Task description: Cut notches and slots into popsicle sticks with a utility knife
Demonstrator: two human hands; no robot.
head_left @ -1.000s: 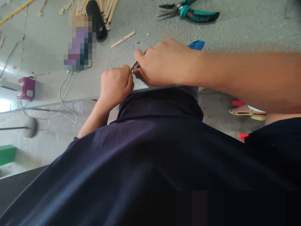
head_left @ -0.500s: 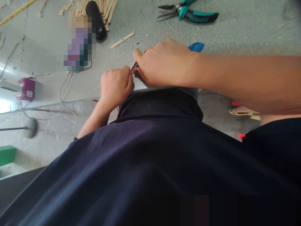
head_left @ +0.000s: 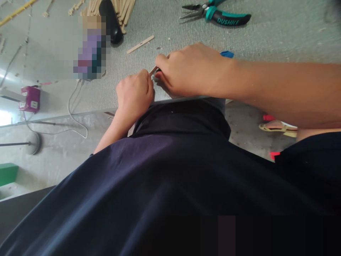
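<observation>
My left hand (head_left: 135, 90) is closed at the table's front edge, fingers curled around one end of a thin wooden stick (head_left: 153, 70). My right hand (head_left: 195, 73) is closed just to its right, with thumb and forefinger at the stick's other end. A small dark part shows under the right fingers, and a blue end (head_left: 227, 54) sticks out behind that hand; both seem to belong to a tool whose kind is hidden. Just beyond the hands lies a loose flat wooden stick (head_left: 140, 44) with a small slot in its middle.
Long-nose pliers (head_left: 215, 16) with teal and black handles lie at the back. A pile of wooden sticks (head_left: 125, 14) is at the back left, beside a black cylindrical object (head_left: 111, 23). Farther left are a purple box (head_left: 30, 99) and a white cable (head_left: 69, 103).
Both hands have shifted slightly right in the picture, as has the table scene. Less of the blue end shows behind my right hand. The grip on the stick stays.
</observation>
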